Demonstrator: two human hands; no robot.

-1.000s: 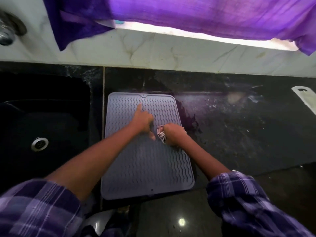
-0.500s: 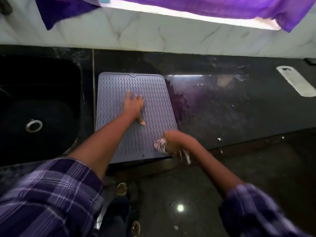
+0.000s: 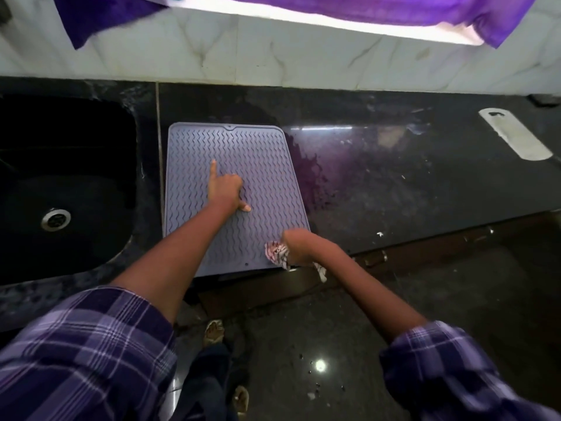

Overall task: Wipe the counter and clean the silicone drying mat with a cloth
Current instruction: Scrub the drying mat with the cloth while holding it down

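Since the earlier frame the right hand (image 3: 299, 249) has dragged the bunched cloth (image 3: 277, 251), gripped in curled fingers, down to the mat's (image 3: 264, 177) near right corner at the counter (image 3: 394, 189) lip. Beyond it, the left hand (image 3: 226, 189) pins the mat centre, forefinger and thumb out, other fingers curled. Further right, smears suggest the counter still needs wiping, with open room there; the sink (image 3: 60, 183) edges the left.
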